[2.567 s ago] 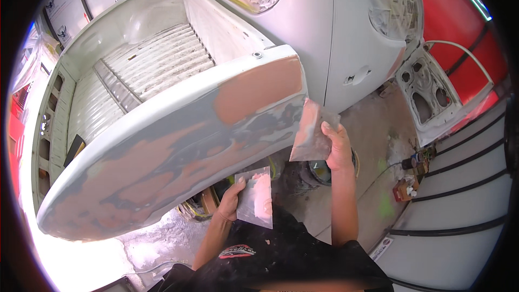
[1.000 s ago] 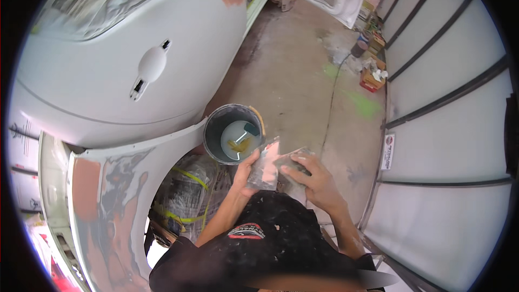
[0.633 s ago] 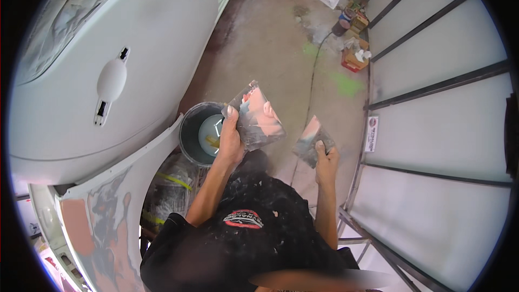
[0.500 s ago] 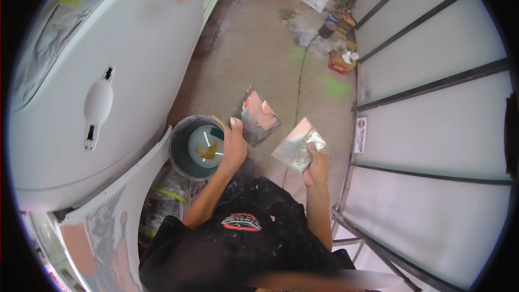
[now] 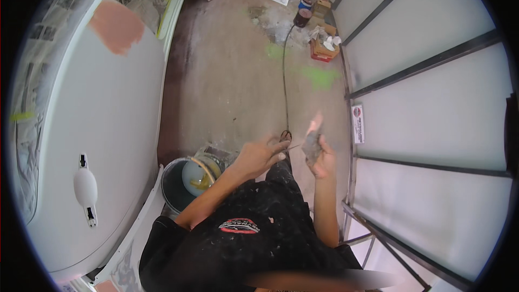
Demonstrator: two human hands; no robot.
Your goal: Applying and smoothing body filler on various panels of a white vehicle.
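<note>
My left hand (image 5: 258, 157) is closed on a dark flat putty spreader (image 5: 292, 147), now turned nearly edge-on so that only a thin line of it shows. To its right, my right hand (image 5: 325, 161) grips a second putty spreader (image 5: 312, 145), grey and worn, with pink putty at its far end. The two spreaders are close together; whether they touch I cannot tell. Pink putty also covers a patch (image 5: 118, 27) at the upper corner of the white car panel (image 5: 124, 130) on my left.
A dark bucket (image 5: 168, 184) with cloudy water and something yellow in it stands by my left forearm. A hose (image 5: 285, 75) runs along the floor to a dark can (image 5: 302, 18). Cardboard boxes (image 5: 324, 51) sit along the framed wall (image 5: 427, 119) at right.
Both spreaders have tilted from face-up to steeper angles. My left hand has moved right, toward the right one. The view has shifted, showing more of the car's pink patch.
</note>
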